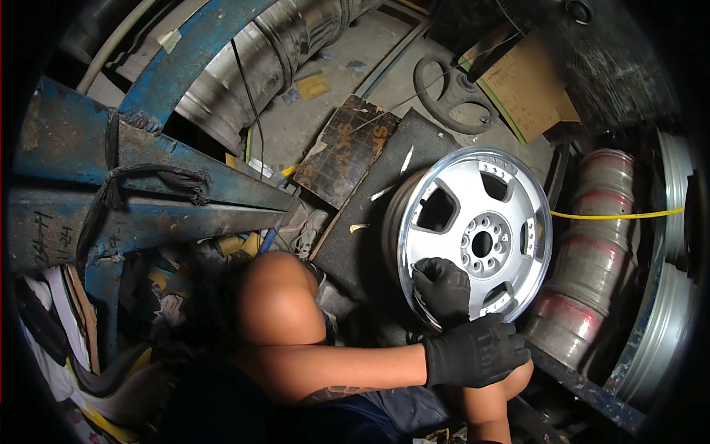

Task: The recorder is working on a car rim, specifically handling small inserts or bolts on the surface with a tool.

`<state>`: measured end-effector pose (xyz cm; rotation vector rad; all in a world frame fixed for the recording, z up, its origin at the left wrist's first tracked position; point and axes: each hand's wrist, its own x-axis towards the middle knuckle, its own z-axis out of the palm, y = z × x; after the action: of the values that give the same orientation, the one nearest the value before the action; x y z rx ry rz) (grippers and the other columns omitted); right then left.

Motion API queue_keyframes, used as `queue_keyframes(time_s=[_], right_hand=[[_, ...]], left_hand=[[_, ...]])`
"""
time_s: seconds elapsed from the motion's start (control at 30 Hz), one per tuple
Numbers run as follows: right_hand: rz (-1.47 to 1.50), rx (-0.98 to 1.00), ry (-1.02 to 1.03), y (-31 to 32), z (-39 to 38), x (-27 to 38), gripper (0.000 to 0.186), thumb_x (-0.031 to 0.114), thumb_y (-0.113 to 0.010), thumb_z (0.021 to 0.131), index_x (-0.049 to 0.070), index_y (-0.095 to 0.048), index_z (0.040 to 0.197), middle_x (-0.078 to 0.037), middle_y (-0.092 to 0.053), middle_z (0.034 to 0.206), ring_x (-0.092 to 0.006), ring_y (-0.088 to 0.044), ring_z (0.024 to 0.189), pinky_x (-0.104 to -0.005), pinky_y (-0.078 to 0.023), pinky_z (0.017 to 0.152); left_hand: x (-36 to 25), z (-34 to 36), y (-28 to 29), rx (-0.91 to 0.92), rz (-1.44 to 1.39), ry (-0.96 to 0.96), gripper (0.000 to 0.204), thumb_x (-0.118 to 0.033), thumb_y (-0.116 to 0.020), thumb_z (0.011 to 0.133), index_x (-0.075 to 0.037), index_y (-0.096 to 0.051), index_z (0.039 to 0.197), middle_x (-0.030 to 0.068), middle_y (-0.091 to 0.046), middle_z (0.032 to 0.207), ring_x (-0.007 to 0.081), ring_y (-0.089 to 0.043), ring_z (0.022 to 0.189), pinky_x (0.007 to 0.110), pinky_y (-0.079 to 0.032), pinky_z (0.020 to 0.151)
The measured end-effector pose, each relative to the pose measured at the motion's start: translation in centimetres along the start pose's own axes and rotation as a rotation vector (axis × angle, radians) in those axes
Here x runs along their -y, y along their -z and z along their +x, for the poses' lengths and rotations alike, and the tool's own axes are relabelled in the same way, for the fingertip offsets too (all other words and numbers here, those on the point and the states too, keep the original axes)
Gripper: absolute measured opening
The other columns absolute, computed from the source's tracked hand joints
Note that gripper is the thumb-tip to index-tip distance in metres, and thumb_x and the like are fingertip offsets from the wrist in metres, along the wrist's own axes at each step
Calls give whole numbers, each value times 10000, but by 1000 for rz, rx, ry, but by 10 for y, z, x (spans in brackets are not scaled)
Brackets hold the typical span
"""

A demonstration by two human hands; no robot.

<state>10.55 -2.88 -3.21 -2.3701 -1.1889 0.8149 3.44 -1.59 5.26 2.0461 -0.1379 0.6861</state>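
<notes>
A silver alloy wheel rim (466, 229) with a polished lip lies face up and tilted on a dark mat (414, 148). My right hand (444, 288), in a black glove, presses on its face near the lower-left edge of the lip. The fingers there are bent in, and whatever they may hold is hidden. Crossing in front of the right forearm is my left hand (477, 351), gloved in black too. Its fingers curl down beside my right knee, below the rim, and their undersides cannot be seen.
A blue metal frame (185, 192) juts in from the left. Several stacked rims (584, 274) stand at right, with a yellow strap (621, 216) above them. Farther back are a steering wheel (444, 96), a cardboard box (518, 89) and a dark board (347, 152).
</notes>
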Motion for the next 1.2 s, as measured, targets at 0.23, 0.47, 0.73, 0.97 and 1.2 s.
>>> queue_keyframes(time_s=[0.23, 0.47, 0.73, 0.97, 1.2], right_hand=[[2, 60, -108, 6, -1, 18, 190, 273, -726, 860, 92, -775, 889, -145, -750, 870, -319, -728, 803, -425, -547, 758], [5, 18, -117, 7, 0, 19, 201, 280, -712, 858, 93, -772, 903, -155, -747, 870, -322, -728, 815, -428, -550, 782], [43, 51, -148, 8, -1, 23, 202, 271, -702, 863, 86, -766, 910, -147, -743, 846, -332, -725, 810, -441, -545, 776], [18, 7, -46, 8, -1, 21, 194, 243, -723, 864, 52, -756, 875, -119, -732, 739, -239, -717, 652, -364, -535, 654], [-25, -60, 20, 2, 2, 15, 211, 248, -723, 859, 45, -760, 901, -140, -728, 748, -269, -720, 666, -388, -539, 660]], left_hand=[[0, -1, 4, -61, 36, -15, 204, -259, -651, 830, -125, -623, 981, 42, -575, 838, 214, -590, 820, 382, -464, 714], [-2, 1, -5, -46, 19, -24, 198, -253, -657, 828, -129, -612, 976, 36, -568, 823, 215, -589, 822, 376, -464, 729], [-1, 1, -6, -39, 48, -32, 195, -264, -656, 834, -127, -624, 969, 46, -595, 854, 211, -595, 839, 379, -465, 733], [-5, 3, -4, 4, 16, -42, 158, -266, -658, 833, -134, -631, 915, 47, -596, 834, 215, -596, 840, 375, -467, 731], [-1, -1, -4, -2, 41, -32, 153, -256, -676, 817, -143, -616, 900, 45, -583, 809, 222, -601, 824, 378, -470, 729]])
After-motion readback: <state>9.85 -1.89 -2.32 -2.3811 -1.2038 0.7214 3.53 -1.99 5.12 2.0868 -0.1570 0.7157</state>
